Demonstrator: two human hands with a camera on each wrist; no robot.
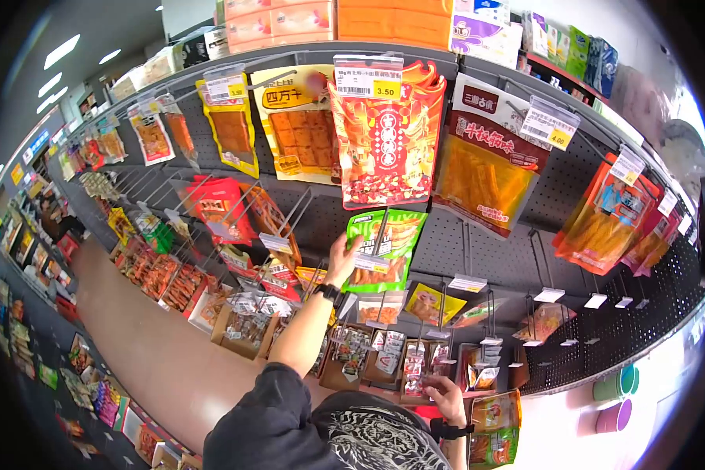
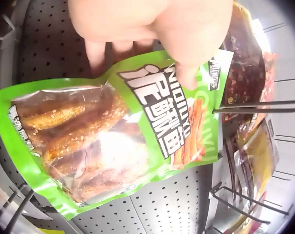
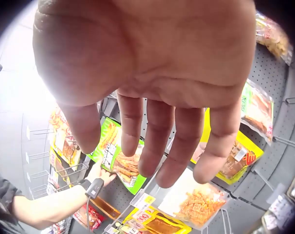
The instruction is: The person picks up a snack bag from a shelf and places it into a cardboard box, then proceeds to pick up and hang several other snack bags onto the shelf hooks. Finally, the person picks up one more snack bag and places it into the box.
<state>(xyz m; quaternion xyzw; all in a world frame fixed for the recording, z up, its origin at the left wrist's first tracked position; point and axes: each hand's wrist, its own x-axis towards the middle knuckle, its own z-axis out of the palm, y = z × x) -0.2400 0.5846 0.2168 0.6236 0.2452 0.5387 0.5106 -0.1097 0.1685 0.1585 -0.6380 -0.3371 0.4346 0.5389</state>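
A green snack pouch (image 1: 403,239) with a clear window hangs on a metal display hook (image 2: 264,107). My left hand (image 1: 341,262) grips its edge, with the thumb on the printed front and the other fingers behind, as the left wrist view shows. Sesame-dotted brown strips show through the window of the pouch (image 2: 96,134). Low in front of my body, my right hand (image 1: 446,399) hangs with loosely bent fingers and holds nothing. In the right wrist view its palm (image 3: 152,63) covers much of the frame, in front of the rack.
Above hang a red snack bag (image 1: 388,141), a yellow bag (image 1: 298,137) and a brown-topped bag (image 1: 489,164) on a grey pegboard (image 1: 572,157). Bare hooks with price tags (image 1: 548,295) jut out at right. Open cartons (image 1: 243,333) stand below. An aisle floor (image 1: 125,345) runs at left.
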